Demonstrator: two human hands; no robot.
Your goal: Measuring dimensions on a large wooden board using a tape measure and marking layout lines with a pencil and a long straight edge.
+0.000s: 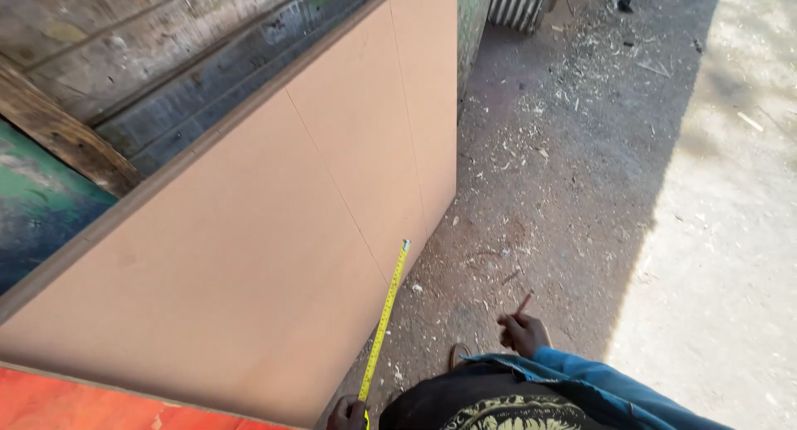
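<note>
A large tan fibreboard sheet (249, 247) leans upright against a painted wall, with faint pencil lines drawn across it. My left hand (347, 413) at the bottom edge of the view grips a yellow tape measure (383, 322), whose blade runs up along the board's lower right part to its hook end. My right hand (523, 330), in a blue denim sleeve, hangs over the ground and holds a reddish pencil (523, 304) pointing up.
The dirt ground (564, 173) is littered with wood shavings and chips. A weathered painted wall and a wooden beam (66, 135) stand behind the board. Corrugated metal (516, 2) is at the top. An orange-red surface (75, 401) lies at bottom left. Sunlit ground lies to the right.
</note>
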